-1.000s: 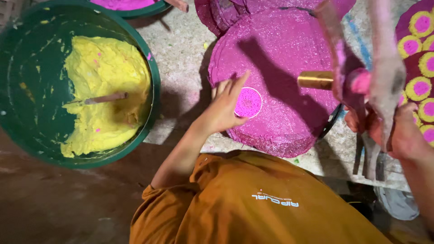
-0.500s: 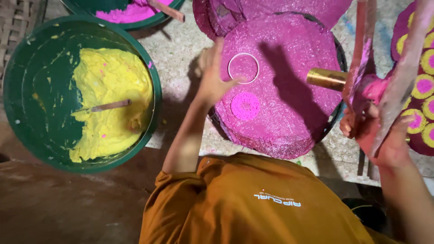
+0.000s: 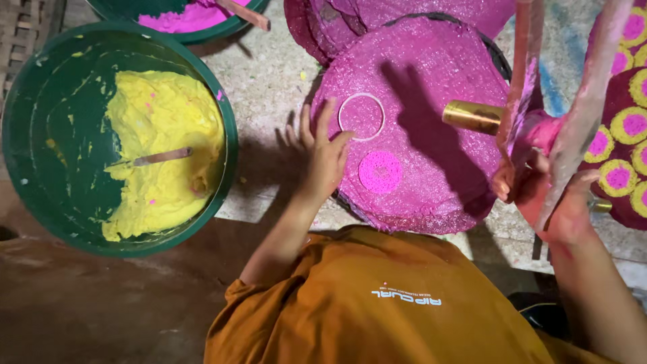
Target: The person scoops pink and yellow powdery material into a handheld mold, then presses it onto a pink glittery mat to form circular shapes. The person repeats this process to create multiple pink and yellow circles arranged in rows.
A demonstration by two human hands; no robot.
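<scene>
Left hand (image 3: 325, 156) spread flat beside ring (image 3: 361, 116) on pink sheet (image 3: 431, 182), right hand (image 3: 552, 195) apparently gripping sticks (image 3: 579, 121), yellow paste bowl (image 3: 20, 135) nearby

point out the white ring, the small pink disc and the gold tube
white ring (image 3: 361, 116), head view, on its left rim
small pink disc (image 3: 380, 171), head view, on its middle
gold tube (image 3: 472, 116), head view, on its side
</scene>
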